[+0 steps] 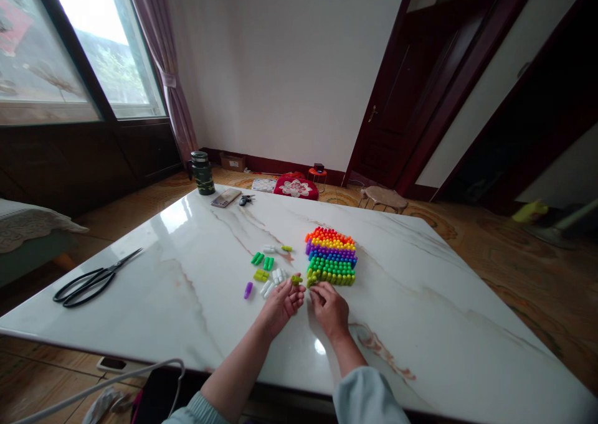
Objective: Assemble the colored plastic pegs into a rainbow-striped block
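Observation:
My left hand (286,301) is closed round an olive-green piece (296,280), held between thumb and fingers. Just right of it, my right hand (331,306) pinches at the near left corner of a block of coloured pieces (331,256), touching an olive-green piece there. The block has rows of red, orange, yellow, purple, blue, green and olive. Left of my hands lie loose green pieces (268,263), olive pieces (261,275), white pieces (279,276) and a purple piece (248,290).
Black-handled scissors (93,281) lie at the left of the marble table (187,324). A dark flask (202,174), a phone (226,198) and keys (246,200) are at the far left edge. A stool (384,197) stands beyond the table.

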Motion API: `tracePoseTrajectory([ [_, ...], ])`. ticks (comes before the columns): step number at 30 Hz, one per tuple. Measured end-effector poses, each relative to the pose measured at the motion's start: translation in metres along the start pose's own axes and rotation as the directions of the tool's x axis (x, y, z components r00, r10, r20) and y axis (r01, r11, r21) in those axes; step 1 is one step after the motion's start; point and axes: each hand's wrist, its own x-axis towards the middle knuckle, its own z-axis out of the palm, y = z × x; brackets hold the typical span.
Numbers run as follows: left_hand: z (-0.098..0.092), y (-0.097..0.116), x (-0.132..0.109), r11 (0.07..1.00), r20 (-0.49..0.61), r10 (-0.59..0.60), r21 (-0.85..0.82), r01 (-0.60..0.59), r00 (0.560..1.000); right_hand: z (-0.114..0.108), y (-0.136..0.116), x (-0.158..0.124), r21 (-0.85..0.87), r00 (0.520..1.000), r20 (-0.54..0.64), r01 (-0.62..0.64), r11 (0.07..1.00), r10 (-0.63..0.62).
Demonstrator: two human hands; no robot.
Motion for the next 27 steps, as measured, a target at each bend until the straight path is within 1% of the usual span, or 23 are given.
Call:
tracePoseTrajectory([
  [4,0.002,0.0,-0.001,1.0,0.004,-0.015,0.021,0.015,1.0,0.0,-0.001,0.0,-0.006,1.0,-0.009,-0.005,1.0,0.005],
  [7,0.004,0.0,-0.002,0.998,0.016,-0.034,0.054,0.033,0.999,-0.003,-0.003,0.0,0.052,0.999,-0.038,0.009,0.999,-0.007],
  [12,0.006,-0.002,-0.005,0.995,0.03,-0.041,0.097,0.038,0.999,-0.007,-0.009,-0.001,0.198,0.99,-0.057,0.14,0.97,-0.132],
  [15,0.007,-0.003,-0.005,0.986,0.05,-0.047,0.159,0.038,0.998,-0.006,-0.008,-0.001,0.203,0.98,-0.062,0.199,0.959,-0.19],
  [18,0.007,-0.004,-0.005,0.968,0.099,-0.037,0.251,0.011,0.994,-0.003,-0.007,-0.001,0.181,0.972,-0.084,0.231,0.956,-0.219],
  [21,0.007,-0.004,-0.006,0.934,0.147,-0.041,0.356,-0.014,0.988,-0.001,-0.006,-0.001,0.167,0.97,-0.104,0.234,0.958,-0.219],
  [23,0.008,-0.004,-0.006,0.918,0.156,-0.044,0.397,-0.022,0.987,-0.001,-0.007,-0.002,0.166,0.971,-0.11,0.229,0.959,-0.213],
  [25,0.009,-0.004,-0.007,0.922,0.15,-0.027,0.385,-0.033,0.988,-0.001,-0.007,-0.003,0.178,0.973,-0.118,0.216,0.96,-0.197],
  [27,0.011,-0.004,-0.008,0.943,0.121,-0.004,0.331,-0.037,0.993,0.0,-0.006,-0.004,0.221,0.981,-0.13,0.168,0.961,-0.141],
])
